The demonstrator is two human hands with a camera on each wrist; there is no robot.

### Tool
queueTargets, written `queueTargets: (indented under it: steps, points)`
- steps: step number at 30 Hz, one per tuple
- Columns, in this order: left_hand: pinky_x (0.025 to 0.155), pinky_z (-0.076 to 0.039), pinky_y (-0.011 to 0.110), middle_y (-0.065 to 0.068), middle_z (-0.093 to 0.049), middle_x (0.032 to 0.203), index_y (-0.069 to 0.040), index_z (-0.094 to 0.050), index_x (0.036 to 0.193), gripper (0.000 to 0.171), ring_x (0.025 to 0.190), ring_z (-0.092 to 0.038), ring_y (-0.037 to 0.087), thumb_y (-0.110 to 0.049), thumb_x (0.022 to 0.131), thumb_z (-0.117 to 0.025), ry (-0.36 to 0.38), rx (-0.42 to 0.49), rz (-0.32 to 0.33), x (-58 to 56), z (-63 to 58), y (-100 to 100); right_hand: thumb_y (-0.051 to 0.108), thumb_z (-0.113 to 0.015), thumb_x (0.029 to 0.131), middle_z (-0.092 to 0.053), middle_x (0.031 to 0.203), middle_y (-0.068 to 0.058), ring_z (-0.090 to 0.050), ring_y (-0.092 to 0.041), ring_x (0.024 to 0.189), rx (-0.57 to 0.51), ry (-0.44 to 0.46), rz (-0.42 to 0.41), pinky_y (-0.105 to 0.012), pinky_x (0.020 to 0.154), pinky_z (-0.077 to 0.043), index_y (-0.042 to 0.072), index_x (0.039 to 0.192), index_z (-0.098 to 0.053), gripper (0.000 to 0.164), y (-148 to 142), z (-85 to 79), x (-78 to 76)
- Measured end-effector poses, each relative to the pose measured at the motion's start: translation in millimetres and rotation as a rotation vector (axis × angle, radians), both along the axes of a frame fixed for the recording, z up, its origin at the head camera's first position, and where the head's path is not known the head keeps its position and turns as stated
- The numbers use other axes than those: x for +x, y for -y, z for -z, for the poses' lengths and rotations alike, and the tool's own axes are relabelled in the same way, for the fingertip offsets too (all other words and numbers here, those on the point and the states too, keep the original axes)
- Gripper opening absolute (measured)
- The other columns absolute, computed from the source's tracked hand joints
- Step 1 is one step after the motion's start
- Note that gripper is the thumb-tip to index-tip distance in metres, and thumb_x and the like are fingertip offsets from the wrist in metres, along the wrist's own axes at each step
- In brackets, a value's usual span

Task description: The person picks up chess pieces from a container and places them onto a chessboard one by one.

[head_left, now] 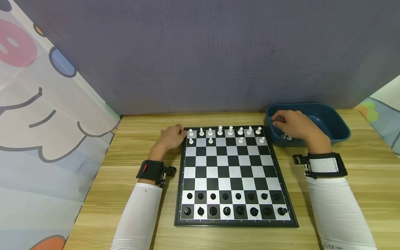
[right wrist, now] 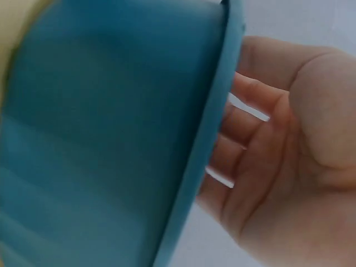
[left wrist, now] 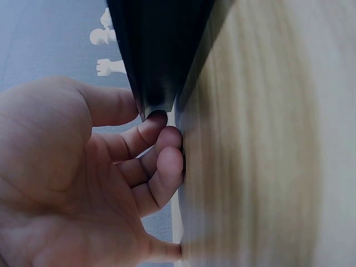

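Note:
A black-framed chessboard lies on the table. My left hand is at its far left corner; in the left wrist view, the thumb and forefinger pinch the board's dark edge. White chess pieces line the far row, with a few white pawns before them. Two rows of black pieces stand on the near side. My right hand is over the left part of a blue tub, its fingertips hidden behind the rim in the right wrist view. I cannot tell whether they hold anything.
Some small white pieces lie in the tub, below my right hand. The tub stands beside the board's far right corner. A grey upright panel borders the back of the wooden table.

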State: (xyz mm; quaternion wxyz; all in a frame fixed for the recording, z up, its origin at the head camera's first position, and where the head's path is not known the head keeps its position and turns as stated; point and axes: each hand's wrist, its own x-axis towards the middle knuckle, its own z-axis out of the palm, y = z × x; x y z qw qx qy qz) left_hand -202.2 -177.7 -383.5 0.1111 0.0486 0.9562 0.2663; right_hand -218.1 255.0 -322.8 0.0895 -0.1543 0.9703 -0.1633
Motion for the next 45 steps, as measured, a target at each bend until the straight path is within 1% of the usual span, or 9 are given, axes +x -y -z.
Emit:
queueTargets:
  steps: [4, 6, 11, 13, 16, 19, 23, 33, 45]
  points:
    - [0.122, -0.002, 0.075, 0.008, -0.058, 0.084, -0.007, -0.059, 0.104, 0.027, 0.112, -0.063, 0.038, -0.029, 0.108, -0.044, -0.004, -0.004, 0.0, 0.0, 0.3, 0, 0.017, -0.056, 0.103, -0.07, 0.108, -0.021, -0.067, -0.032, 0.091, 0.029, 0.08, -0.05, -0.05, 0.074, -0.054, 0.0, 0.126, -0.064, 0.03, -10, 4.1, -1.0]
    - [0.122, -0.003, 0.075, 0.008, -0.058, 0.084, -0.007, -0.059, 0.104, 0.027, 0.112, -0.063, 0.038, -0.029, 0.108, -0.044, -0.006, -0.004, -0.002, 0.1, 0.3, 0, 0.016, -0.056, 0.102, -0.071, 0.111, -0.021, -0.067, -0.037, 0.1, 0.047, 0.106, -0.066, -0.056, 0.081, -0.055, 0.001, 0.125, -0.066, 0.029, -14, 6.2, -1.3]
    - [0.122, -0.001, 0.075, 0.008, -0.057, 0.082, -0.007, -0.059, 0.105, 0.027, 0.113, -0.062, 0.038, -0.029, 0.108, -0.044, 0.0, 0.003, -0.001, -0.2, 0.2, 0, 0.015, -0.059, 0.101, -0.072, 0.111, -0.02, -0.067, -0.042, 0.104, 0.074, 0.139, -0.081, -0.061, 0.085, -0.054, 0.0, 0.123, -0.066, 0.028, -24, 9.0, -2.0]
    - [0.123, -0.001, 0.074, 0.007, -0.055, 0.081, -0.007, -0.059, 0.105, 0.027, 0.112, -0.062, 0.037, -0.029, 0.108, -0.044, 0.003, 0.005, -0.003, -0.3, 0.4, 0, 0.015, -0.06, 0.1, -0.072, 0.108, -0.02, -0.067, -0.041, 0.103, 0.076, 0.147, -0.077, -0.06, 0.084, -0.054, -0.001, 0.123, -0.066, 0.029, -27, 9.3, -2.3]
    - [0.123, -0.001, 0.074, 0.006, -0.053, 0.079, -0.008, -0.058, 0.104, 0.026, 0.108, -0.062, 0.036, -0.03, 0.109, -0.044, 0.007, 0.007, -0.007, 0.3, 0.4, -1, 0.016, -0.061, 0.099, -0.071, 0.112, -0.022, -0.066, -0.042, 0.104, 0.083, 0.156, -0.066, -0.059, 0.084, -0.054, -0.002, 0.123, -0.066, 0.03, -30, 10.0, -3.0]
    - [0.124, -0.001, 0.073, 0.005, -0.051, 0.077, -0.009, -0.057, 0.102, 0.026, 0.102, -0.062, 0.034, -0.03, 0.109, -0.044, 0.009, 0.009, -0.011, 0.6, 0.7, 0, 0.015, -0.062, 0.099, -0.07, 0.113, -0.024, -0.066, -0.039, 0.101, 0.091, 0.168, -0.053, -0.057, 0.082, -0.054, -0.001, 0.121, -0.066, 0.028, -32, 11.4, -4.1]
    - [0.124, -0.001, 0.073, 0.005, -0.05, 0.076, -0.009, -0.057, 0.101, 0.026, 0.1, -0.061, 0.034, -0.031, 0.109, -0.044, 0.009, 0.008, -0.012, 0.7, 0.8, 0, 0.013, -0.063, 0.097, -0.069, 0.114, -0.025, -0.065, -0.037, 0.099, 0.095, 0.174, -0.043, -0.055, 0.081, -0.053, 0.001, 0.116, -0.068, 0.023, -35, 13.4, -5.3]
    - [0.123, -0.001, 0.074, 0.004, -0.049, 0.075, -0.008, -0.058, 0.103, 0.026, 0.104, -0.061, 0.035, -0.029, 0.109, -0.044, 0.003, 0.009, -0.003, 0.5, 1.0, 0, 0.01, -0.062, 0.094, -0.068, 0.099, -0.016, -0.058, -0.029, 0.087, 0.056, 0.18, -0.005, -0.046, 0.075, -0.05, 0.003, 0.102, -0.067, 0.011, -37, 19.4, -8.5]
    - [0.123, 0.001, 0.074, 0.004, -0.051, 0.076, -0.008, -0.058, 0.103, 0.027, 0.105, -0.062, 0.035, -0.031, 0.109, -0.044, 0.004, 0.012, -0.004, 0.6, 2.0, 0, 0.007, -0.06, 0.093, -0.066, 0.094, -0.013, -0.056, -0.028, 0.084, 0.052, 0.173, 0.0, -0.039, 0.071, -0.046, 0.004, 0.098, -0.066, 0.009, -36, 24.8, -10.8]
